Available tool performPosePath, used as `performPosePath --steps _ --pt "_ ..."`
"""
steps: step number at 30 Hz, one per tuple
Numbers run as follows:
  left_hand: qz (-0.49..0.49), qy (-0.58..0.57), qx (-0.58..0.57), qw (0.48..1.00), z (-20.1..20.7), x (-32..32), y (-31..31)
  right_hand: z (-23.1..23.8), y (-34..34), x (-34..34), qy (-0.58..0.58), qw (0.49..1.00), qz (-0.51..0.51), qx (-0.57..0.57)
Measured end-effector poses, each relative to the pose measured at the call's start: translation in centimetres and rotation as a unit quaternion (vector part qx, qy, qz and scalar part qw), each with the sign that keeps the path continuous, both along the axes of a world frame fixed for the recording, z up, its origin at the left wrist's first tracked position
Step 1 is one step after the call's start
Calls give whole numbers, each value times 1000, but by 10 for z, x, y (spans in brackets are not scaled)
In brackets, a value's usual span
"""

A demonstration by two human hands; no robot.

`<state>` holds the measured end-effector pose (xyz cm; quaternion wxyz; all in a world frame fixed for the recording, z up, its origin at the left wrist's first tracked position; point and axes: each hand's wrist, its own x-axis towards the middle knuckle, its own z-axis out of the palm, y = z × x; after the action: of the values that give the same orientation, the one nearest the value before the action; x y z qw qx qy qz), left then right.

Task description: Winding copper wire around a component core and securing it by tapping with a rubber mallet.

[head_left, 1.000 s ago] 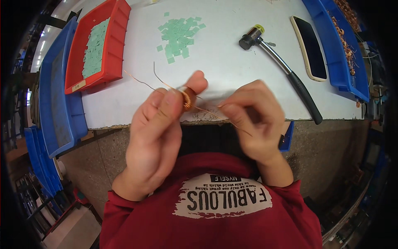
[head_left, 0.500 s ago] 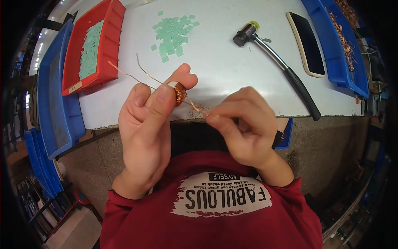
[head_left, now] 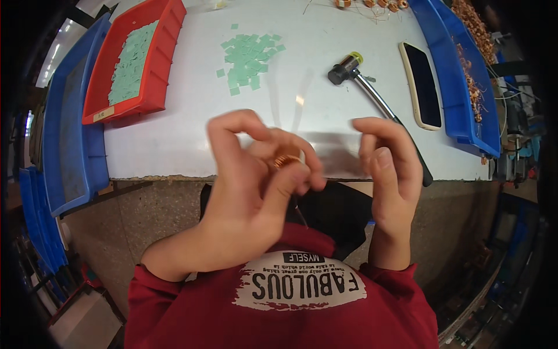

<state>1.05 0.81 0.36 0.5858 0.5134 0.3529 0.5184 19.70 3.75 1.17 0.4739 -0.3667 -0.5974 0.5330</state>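
Observation:
A small ring-shaped coil [head_left: 285, 161] wound with copper wire is in my left hand [head_left: 244, 186], near the table's front edge. Thumb and fingers close around it and hide most of the winding. One thin wire end [head_left: 301, 215] sticks out below the thumb, against my dark clothing. Apart from the coil, my right hand [head_left: 395, 174] is raised to the right with its fingers loosely bent and spread from the thumb. Nothing shows in it. The hammer's black handle passes behind this hand.
Green square pieces [head_left: 247, 61] lie piled mid-table; more fill a red bin [head_left: 158, 70] at left, beside a blue tray [head_left: 70, 134]. A hammer [head_left: 375, 93] and phone [head_left: 421, 87] lie right. A blue bin [head_left: 459, 99] holds copper scraps; several coils [head_left: 382, 3] lie at the back.
My left hand has turned over and moved right with the coil, its wires now pointing downward. My right hand has let go of the wire end and moved right, its fingers opening.

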Motion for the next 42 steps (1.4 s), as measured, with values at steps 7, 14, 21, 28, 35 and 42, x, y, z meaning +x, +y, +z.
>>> performPosePath --steps 7,14,21,28,35,42 --pt "-31 52 -56 997 5 13 -4 11 3 -16 -77 980 91 -159" --pt "-52 186 -72 978 -5 10 -7 -6 1 -25 -121 981 42 -148" --pt "-8 221 -30 975 -9 11 -9 -11 3 -30 -106 994 -21 -20" --pt "-57 96 -136 984 -13 2 -15 -18 12 -22 29 994 2 -106" --pt "-65 55 -309 947 -4 -31 -35 50 103 18 107 955 -252 112" --pt "-86 -73 -282 953 -2 -43 -17 -9 146 -48 -432 831 65 344"
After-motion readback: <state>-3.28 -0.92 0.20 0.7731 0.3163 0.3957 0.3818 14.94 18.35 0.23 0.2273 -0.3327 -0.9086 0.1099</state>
